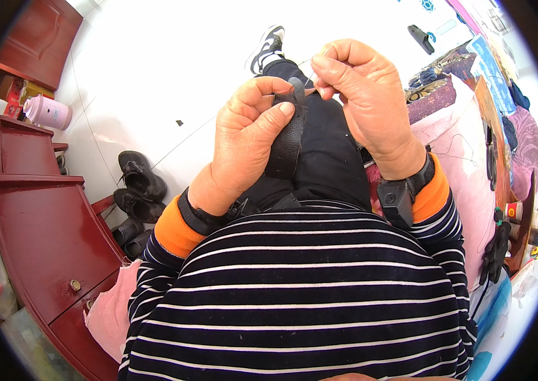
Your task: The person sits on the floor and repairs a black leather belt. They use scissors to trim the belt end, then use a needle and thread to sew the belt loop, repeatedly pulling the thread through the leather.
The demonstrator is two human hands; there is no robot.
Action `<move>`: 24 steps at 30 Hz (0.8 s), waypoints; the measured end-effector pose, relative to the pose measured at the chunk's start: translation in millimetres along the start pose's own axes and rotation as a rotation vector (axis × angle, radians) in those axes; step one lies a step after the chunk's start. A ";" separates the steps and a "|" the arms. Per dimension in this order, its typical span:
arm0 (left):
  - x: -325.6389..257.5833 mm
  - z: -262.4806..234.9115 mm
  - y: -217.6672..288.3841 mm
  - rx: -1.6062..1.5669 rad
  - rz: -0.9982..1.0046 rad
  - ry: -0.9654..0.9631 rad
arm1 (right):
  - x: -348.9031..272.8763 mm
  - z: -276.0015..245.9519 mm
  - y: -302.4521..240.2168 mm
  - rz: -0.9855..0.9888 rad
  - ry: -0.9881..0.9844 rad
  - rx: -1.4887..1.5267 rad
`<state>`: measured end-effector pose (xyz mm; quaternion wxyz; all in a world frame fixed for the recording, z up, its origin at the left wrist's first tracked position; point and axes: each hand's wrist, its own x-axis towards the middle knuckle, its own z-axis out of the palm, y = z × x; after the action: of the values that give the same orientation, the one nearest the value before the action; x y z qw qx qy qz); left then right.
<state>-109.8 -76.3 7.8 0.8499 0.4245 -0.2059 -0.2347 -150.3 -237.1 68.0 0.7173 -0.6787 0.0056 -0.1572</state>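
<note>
My left hand [247,130] pinches a strip of black grained leather [287,146] between thumb and fingers. The strip hangs down over my dark trousers, and a small grey rounded piece [296,87] shows at its upper end. Just to the right, my right hand [367,95] is closed, thumb against fingers, on a thin needle or thread [308,80], too fine to tell which. Its fingertips are close to the top of the strip. A loose dark thread [453,154] lies on the pink cloth beyond my right wrist.
A dark red cabinet [47,235] stands at my left, with black shoes [142,178] on the floor beside it and a pink canister [48,112] farther off. At right, pink cloth [437,127] and folded fabrics [443,70] are piled. A black slipper [420,39] lies far right.
</note>
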 end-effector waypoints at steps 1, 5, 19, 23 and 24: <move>-0.1 -0.4 -0.4 0.033 -0.005 0.004 | -0.4 0.4 0.5 -0.005 -0.004 -0.026; 0.1 -3.1 -1.1 0.109 0.000 -0.038 | -1.8 2.4 2.4 -0.025 -0.017 -0.086; -0.9 -4.3 -4.0 0.102 -0.090 -0.090 | 2.5 2.4 4.4 -0.038 -0.009 -0.079; -1.3 -2.7 -7.8 0.120 -0.086 -0.103 | 3.7 5.3 -1.6 -0.037 -0.067 -0.091; -1.8 -2.0 -8.3 0.123 -0.066 -0.108 | 4.4 7.2 -3.2 -0.018 -0.058 -0.104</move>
<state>-111.9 -78.5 -0.4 0.8018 0.4689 -0.2515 -0.2721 -145.2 -231.2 72.6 0.6795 -0.7194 -0.0132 -0.1433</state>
